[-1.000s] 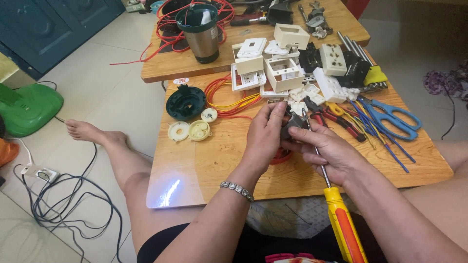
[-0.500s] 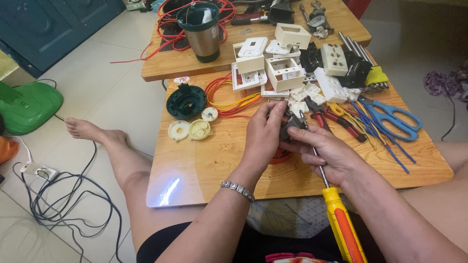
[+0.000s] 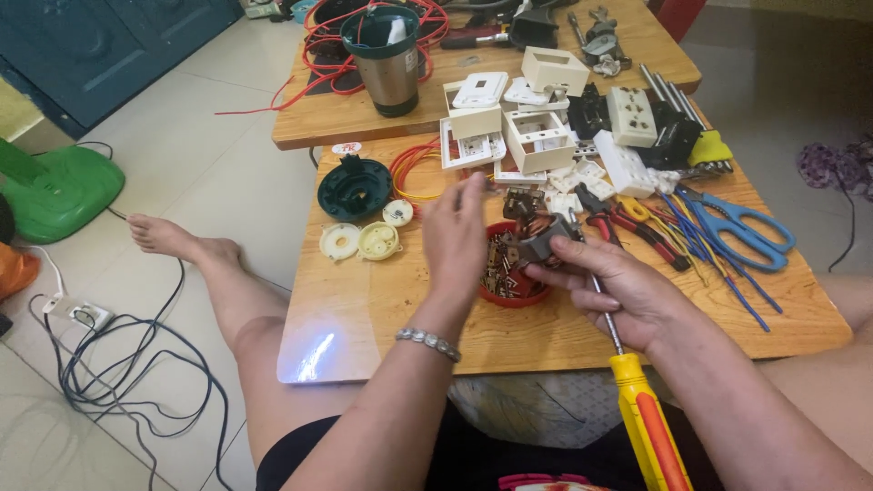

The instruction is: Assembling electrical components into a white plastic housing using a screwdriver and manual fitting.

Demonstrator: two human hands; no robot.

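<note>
A low wooden table (image 3: 364, 318) is seen from above, with both hands over its middle. The right hand (image 3: 618, 291) is closed around a small dark grey part (image 3: 543, 244), pinched between thumb and fingers, and the shaft of a screwdriver with a yellow and orange handle (image 3: 647, 427) is also gripped in the same hand, its handle pointing back toward the body. The left hand (image 3: 455, 238) is shown open with fingers spread and raised, holding nothing; a beaded metal bracelet (image 3: 427, 343) is worn at its wrist. Compared with the frame half a second earlier, in which both hands were pressed together around the part, the left hand is now drawn away to the left, and a red shallow dish (image 3: 509, 282) of small metal pieces, previously covered, is exposed between the hands. The grey part is held just above the dish's far rim; whether it touches the dish cannot be told, as the fingers hide its underside. A dark green round base (image 3: 355, 187) and two pale discs (image 3: 359, 242) lie left of the left hand. Blue-handled scissors (image 3: 741, 227), red-handled pliers (image 3: 637, 227) and white socket housings (image 3: 536, 136) lie beyond the right hand.
</note>
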